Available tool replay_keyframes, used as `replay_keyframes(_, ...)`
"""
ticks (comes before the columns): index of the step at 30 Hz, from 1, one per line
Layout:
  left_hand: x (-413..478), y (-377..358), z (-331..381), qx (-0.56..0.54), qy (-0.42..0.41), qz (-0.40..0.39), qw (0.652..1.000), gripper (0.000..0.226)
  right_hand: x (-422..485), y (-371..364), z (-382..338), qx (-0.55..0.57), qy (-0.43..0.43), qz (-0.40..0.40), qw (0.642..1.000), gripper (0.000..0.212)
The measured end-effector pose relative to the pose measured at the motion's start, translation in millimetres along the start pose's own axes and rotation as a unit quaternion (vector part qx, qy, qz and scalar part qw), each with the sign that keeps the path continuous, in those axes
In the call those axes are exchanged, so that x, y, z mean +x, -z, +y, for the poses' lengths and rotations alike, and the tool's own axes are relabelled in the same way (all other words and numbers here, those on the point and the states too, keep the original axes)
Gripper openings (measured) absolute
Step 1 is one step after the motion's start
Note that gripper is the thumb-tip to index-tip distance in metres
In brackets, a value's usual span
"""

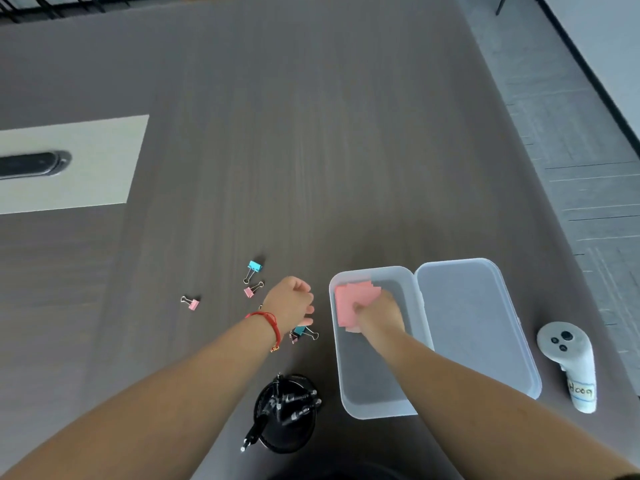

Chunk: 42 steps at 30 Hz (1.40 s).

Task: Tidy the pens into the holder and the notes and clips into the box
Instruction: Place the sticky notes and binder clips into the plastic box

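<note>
A clear plastic box (374,408) stands open near the table's front, its lid (474,327) folded out to the right. My right hand (379,315) is inside the box at its far end, fingers closed on a stack of pink notes (349,301). My left hand (291,303) hovers just left of the box, loosely curled, over a blue clip (303,331). More binder clips lie on the table: a blue one (254,268), a pink one (252,289) and another pink one (191,302). The black mesh holder (285,414) holds several black pens.
A white handheld controller (571,365) with a paper label lies right of the lid, near the table's right edge. A pale rectangular panel (86,161) with a dark slot is set into the table at the far left. Grey floor runs along the right.
</note>
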<state>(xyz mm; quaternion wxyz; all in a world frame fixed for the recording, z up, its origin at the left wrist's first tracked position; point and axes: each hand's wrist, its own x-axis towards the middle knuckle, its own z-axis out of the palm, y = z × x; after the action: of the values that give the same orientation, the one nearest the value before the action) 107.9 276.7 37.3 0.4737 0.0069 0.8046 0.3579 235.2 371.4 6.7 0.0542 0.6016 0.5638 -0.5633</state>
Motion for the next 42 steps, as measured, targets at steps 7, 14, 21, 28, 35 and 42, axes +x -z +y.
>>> replay_keyframes(7, 20, 55, -36, 0.139, 0.055, 0.076, 0.986, 0.02, -25, 14, -25, -0.356, 0.089, 0.03, 0.93, 0.04)
replay_keyframes(14, 44, 129, -56, 0.203, 0.032, 0.306, 0.93, 0.045, -87, -18, -88, -0.399, 0.349, 0.0, 0.848, 0.025)
replay_keyframes(21, 62, 162, -85, 0.247, 0.068, 0.253, 0.933, 0.068, -38, -117, -36, -0.546, 0.158, -0.124, 0.813, 0.065)
replay_keyframes(28, 83, 167, -98, 0.214, -0.03, 0.244, 0.945, 0.033, -18, -131, -17, -0.571, 0.143, -0.088, 0.804, 0.069)
replay_keyframes(35, 85, 151, -92, 0.28, -0.122, 0.18, 0.935, 0.019, -27, -125, -17, -0.582, 0.145, -0.117, 0.791, 0.069)
replay_keyframes(42, 75, 119, -53, 0.329, -0.068, 0.143, 0.931, 0.029, -29, -112, -9, -0.532, 0.173, -0.108, 0.822, 0.044)
